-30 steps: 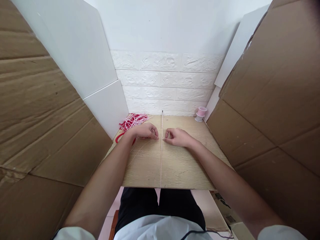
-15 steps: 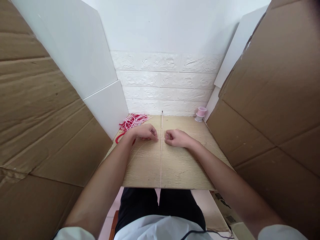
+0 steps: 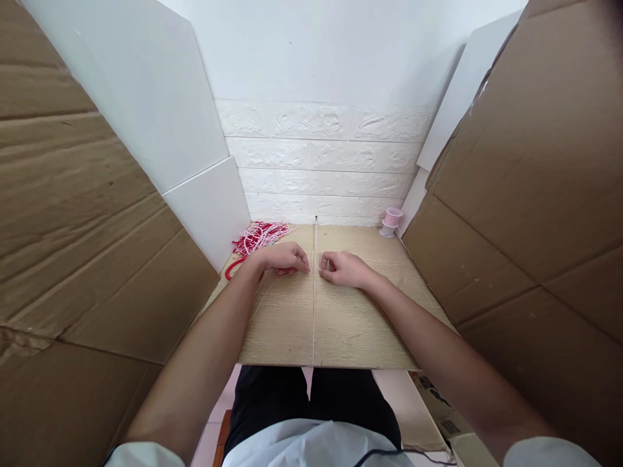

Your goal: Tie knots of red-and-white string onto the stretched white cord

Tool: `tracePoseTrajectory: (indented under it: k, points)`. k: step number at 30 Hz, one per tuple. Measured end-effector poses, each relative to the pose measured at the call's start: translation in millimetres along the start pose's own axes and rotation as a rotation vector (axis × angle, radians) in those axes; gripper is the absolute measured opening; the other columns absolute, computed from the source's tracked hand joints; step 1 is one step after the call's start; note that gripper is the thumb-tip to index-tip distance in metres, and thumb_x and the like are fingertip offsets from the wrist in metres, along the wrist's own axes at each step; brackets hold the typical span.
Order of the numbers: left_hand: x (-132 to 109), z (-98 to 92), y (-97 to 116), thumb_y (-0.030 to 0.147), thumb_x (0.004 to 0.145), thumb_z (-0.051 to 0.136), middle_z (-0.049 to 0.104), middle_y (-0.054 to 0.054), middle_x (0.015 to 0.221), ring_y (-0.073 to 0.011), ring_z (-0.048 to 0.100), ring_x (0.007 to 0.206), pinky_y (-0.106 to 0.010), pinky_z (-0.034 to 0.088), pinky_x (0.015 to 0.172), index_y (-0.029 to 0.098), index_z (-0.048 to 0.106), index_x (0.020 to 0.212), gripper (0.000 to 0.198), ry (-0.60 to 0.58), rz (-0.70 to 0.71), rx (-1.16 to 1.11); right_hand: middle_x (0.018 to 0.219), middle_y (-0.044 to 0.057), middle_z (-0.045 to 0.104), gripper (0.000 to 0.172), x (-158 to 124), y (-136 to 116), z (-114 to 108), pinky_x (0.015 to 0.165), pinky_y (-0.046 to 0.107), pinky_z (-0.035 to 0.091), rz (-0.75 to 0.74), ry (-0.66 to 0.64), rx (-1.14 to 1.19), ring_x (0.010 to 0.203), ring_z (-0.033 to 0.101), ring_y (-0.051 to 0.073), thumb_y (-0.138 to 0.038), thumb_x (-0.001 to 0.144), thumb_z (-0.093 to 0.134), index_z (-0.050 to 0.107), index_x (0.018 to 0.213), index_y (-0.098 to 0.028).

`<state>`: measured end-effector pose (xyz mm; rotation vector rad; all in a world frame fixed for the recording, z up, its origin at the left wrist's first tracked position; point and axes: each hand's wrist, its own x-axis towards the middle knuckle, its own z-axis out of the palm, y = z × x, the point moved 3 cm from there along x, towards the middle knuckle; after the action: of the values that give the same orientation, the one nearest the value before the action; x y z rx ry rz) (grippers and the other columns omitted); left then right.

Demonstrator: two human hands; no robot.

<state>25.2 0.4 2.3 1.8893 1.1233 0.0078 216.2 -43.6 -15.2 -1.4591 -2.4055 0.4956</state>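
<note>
A pale cord (image 3: 314,324) runs straight down the middle of the wooden board (image 3: 360,331), from a small peg (image 3: 316,218) at the wall to the front edge. Its upper part looks knotted or braided. Just left of the cord, my left hand (image 3: 289,258) pinches a thin pale thread, whose loose length (image 3: 265,299) trails over the board. On the other side my right hand (image 3: 341,267) is closed in a pinch on thread too. Between the hands, narrow thread loops surround the cord. The exact crossing is too fine to make out.
Behind my left hand lies a heap of red and white cords (image 3: 263,236), with a red curved handle (image 3: 234,267) beside it. Two stacked spools (image 3: 390,222), pink and whitish, stand at the back right. Cardboard walls (image 3: 525,259) flank the board on both sides.
The thread loops around the cord have become narrower. My left hand has shifted very slightly right, toward the cord; my right hand is almost where it was.
</note>
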Motion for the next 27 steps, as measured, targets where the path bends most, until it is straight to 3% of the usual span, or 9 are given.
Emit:
tracePoseTrajectory:
  k: [3, 12, 19, 27]
  points:
    - [0.8, 0.7, 2.4, 0.043, 0.070, 0.071, 0.052, 0.003, 0.051, -0.0080, 0.041, 0.037, -0.022, 0.028, 0.036, 0.015, 0.070, 0.084, 0.032, 0.017, 0.025, -0.033, 0.079, -0.001, 0.067, 0.021, 0.1, -1.5, 0.5, 0.058, 0.024, 0.028, 0.024, 0.022, -0.005, 0.069, 0.055, 0.014, -0.041, 0.087, 0.058, 0.065, 0.098, -0.024]
    - [3.7, 6.1, 2.8, 0.034, 0.068, 0.068, 0.051, 0.003, 0.049, -0.0072, 0.039, 0.036, -0.021, 0.027, 0.035, 0.015, 0.067, 0.075, 0.020, 0.010, 0.023, -0.066, 0.082, 0.000, 0.067, 0.014, 1.3, -4.0, 2.3, 0.060, 0.023, 0.031, 0.003, 0.008, 0.012, 0.071, 0.055, 0.013, -0.024, 0.085, 0.054, 0.065, 0.094, -0.021]
    - [4.3, 5.0, 2.8, 0.037, 0.070, 0.068, 0.050, 0.003, 0.048, -0.0075, 0.039, 0.036, -0.021, 0.027, 0.035, 0.014, 0.068, 0.087, 0.029, 0.066, 0.025, -0.056, 0.082, 0.000, 0.068, 0.015, 0.4, -4.3, 1.5, 0.059, 0.023, 0.030, 0.005, 0.018, 0.012, 0.070, 0.056, 0.013, -0.026, 0.085, 0.055, 0.065, 0.095, -0.022]
    - [4.2, 7.4, 7.1, 0.037, 0.070, 0.068, 0.050, 0.004, 0.050, -0.0071, 0.038, 0.036, -0.021, 0.026, 0.034, 0.015, 0.069, 0.085, 0.026, 0.047, 0.043, 0.002, 0.081, -0.001, 0.067, 0.016, 0.3, -5.9, 1.7, 0.058, 0.023, 0.029, 0.005, 0.027, 0.010, 0.069, 0.055, 0.013, -0.027, 0.085, 0.054, 0.065, 0.095, -0.023]
